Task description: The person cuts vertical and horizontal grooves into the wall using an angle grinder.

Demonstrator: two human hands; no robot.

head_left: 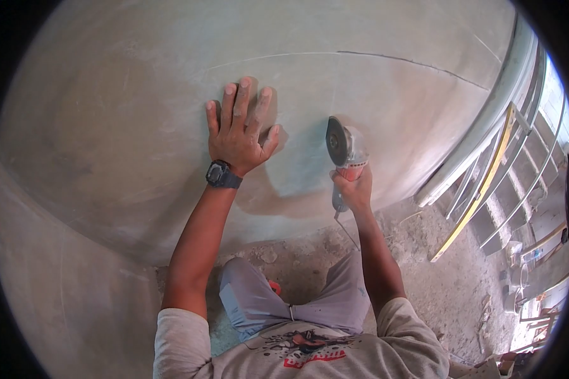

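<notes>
Flat against the plastered wall (pixel 139 126), my left hand (pixel 239 129) has its fingers spread and holds nothing. A dark watch (pixel 221 175) is on that wrist. My right hand (pixel 355 187) is wrapped round the body of an angle grinder (pixel 351 169), which is red and grey with a dark disc (pixel 339 142) on its left side. The disc is upright and near the wall; whether it touches I cannot tell. From the tool's lower end hangs a cord (pixel 344 228). A dark cut line (pixel 417 62) runs across the wall above, continuing leftward as a pale scratched line (pixel 265 58).
On the right, a yellow straightedge (pixel 480 189) leans among pale metal strips (pixel 518 174) beside the wall's edge. Stair-like steps (pixel 496 215) rise behind them. The floor (pixel 436 278) is rough and dusty, with debris. Another wall (pixel 50 271) stands at lower left.
</notes>
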